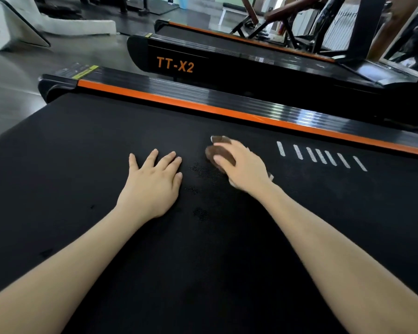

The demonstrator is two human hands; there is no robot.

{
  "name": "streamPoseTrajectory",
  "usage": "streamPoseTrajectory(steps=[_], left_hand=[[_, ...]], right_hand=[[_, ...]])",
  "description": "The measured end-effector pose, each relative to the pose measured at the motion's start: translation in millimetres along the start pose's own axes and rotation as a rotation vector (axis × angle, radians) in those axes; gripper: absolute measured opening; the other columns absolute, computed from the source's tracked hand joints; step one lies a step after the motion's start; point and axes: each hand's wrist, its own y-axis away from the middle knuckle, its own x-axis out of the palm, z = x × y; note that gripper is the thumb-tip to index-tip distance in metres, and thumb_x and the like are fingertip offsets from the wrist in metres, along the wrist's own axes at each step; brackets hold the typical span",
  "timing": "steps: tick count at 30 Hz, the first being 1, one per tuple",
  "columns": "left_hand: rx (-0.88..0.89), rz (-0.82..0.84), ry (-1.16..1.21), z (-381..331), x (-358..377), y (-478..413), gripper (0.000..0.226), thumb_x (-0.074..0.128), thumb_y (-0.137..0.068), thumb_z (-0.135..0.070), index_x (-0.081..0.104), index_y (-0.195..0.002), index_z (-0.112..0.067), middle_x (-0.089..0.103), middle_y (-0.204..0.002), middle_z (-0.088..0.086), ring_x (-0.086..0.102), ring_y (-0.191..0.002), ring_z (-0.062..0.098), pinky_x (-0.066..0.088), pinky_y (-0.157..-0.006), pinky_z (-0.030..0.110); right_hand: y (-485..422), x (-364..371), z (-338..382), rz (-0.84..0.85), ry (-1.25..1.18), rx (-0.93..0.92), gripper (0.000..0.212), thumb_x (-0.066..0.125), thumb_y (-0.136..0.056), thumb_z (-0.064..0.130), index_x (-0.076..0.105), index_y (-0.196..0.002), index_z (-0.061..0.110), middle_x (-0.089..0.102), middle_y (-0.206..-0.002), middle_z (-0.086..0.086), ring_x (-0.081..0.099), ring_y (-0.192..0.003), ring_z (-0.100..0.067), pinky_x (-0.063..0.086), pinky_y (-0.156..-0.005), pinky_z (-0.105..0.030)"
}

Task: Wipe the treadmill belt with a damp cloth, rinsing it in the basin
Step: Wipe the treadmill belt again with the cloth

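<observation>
Cloth (219,153), gripped in a wad by the right hand (244,169), sits on the belt (106,141); the left hand (152,182) lies flat, fingers spread, beside the grip. Wadded small, it may smear grime unless rinsed.

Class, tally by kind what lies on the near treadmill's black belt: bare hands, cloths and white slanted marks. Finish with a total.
On the black treadmill belt:
Bare hands: 2, the left hand and the right hand
Brown cloth: 1
White slanted marks: 7
Total: 10
</observation>
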Motion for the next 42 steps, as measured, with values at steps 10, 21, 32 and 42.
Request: streamPoseTrajectory(steps=[10,21,32,42], left_hand=[[0.01,-0.02,0.019,1,-4,0,0.05,0.018,-0.102,-0.035,0.018,-0.15,-0.023,0.014,-0.158,-0.007,0.007,-0.146,0.024,0.005,-0.114,0.058],[0.001,-0.038,0.062,2,-2,-1,0.049,0.019,-0.102,-0.033,0.019,-0.15,-0.022,0.019,-0.157,-0.006,0.01,-0.145,0.024,0.005,-0.114,0.057],[-0.082,-0.213,0.493,11,-30,16,0.049,0.037,-0.099,-0.017,0.029,-0.147,-0.012,0.047,-0.139,0.017,0.029,-0.139,0.032,0.015,-0.115,0.047],[0.033,0.051,-0.02,65,-42,91,0.051,0.02,-0.101,-0.04,0.02,-0.15,-0.024,0.017,-0.158,0.0,0.009,-0.145,0.028,0.005,-0.115,0.053]], right_hand=[[129,-17,53,0.012,-0.065,-0.272,0.043,0.039,-0.093,0.053,0.059,-0.124,0.03,0.055,-0.133,0.005,0.043,-0.132,-0.014,0.026,-0.114,-0.034],[3,18,40,-0.088,-0.027,0.028,0.036,0.051,-0.094,0.039,0.055,-0.128,0.027,0.045,-0.142,0.006,0.043,-0.13,-0.022,0.034,-0.108,-0.036],[157,-9,100,0.077,-0.109,-0.26,0.046,0.043,-0.089,0.047,0.06,-0.125,0.024,0.046,-0.142,0.0,0.037,-0.136,-0.023,0.031,-0.11,-0.034],[119,9,112,0.004,-0.037,-0.004,0.033,0.052,-0.095,0.032,0.061,-0.124,0.019,0.043,-0.145,0.0,0.034,-0.135,-0.033,0.018,-0.114,-0.04]])
